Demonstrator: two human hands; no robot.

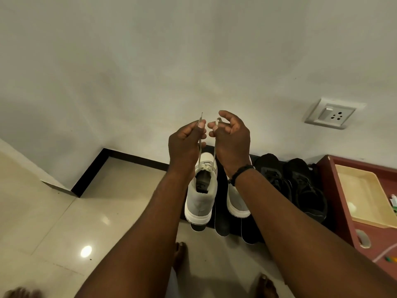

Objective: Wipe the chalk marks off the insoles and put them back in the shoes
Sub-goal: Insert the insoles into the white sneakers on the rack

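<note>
While both hands are up at chest height working laces, no wiping is happening; my read is this is the tail end for one shoe, or lace handling around refitting its insole.

- left hand (185,139): thumb and fingers pinched on one lace (200,134), end sticking up above the pinch.
- right hand (232,139): thumb and forefinger pinching the other lace end (217,123), remaining fingers loosely curled; black band on the wrist.
- white shoe (200,190) hangs from those laces, heel toward the camera, clear of the floor. Dark lining shows in the opening; can't tell if an insole is seated inside.
- second white shoe (238,203) just beside it, mostly hidden by the right forearm; can't tell if it hangs or rests.
- dark insoles (222,224) lie on the black mat (235,229) below the shoes, at least two, toe ends toward the camera. No chalk marks legible from here, too dark and small.
- black shoes (300,186) further right on the mat, red tray-like counter (335,190) beyond them.

Next move, as I judge it: set the shoe down, pick up an insole, check it for marks, wipe if needed, then feed it toe-first into the opening. No cloth visible yet.
</note>
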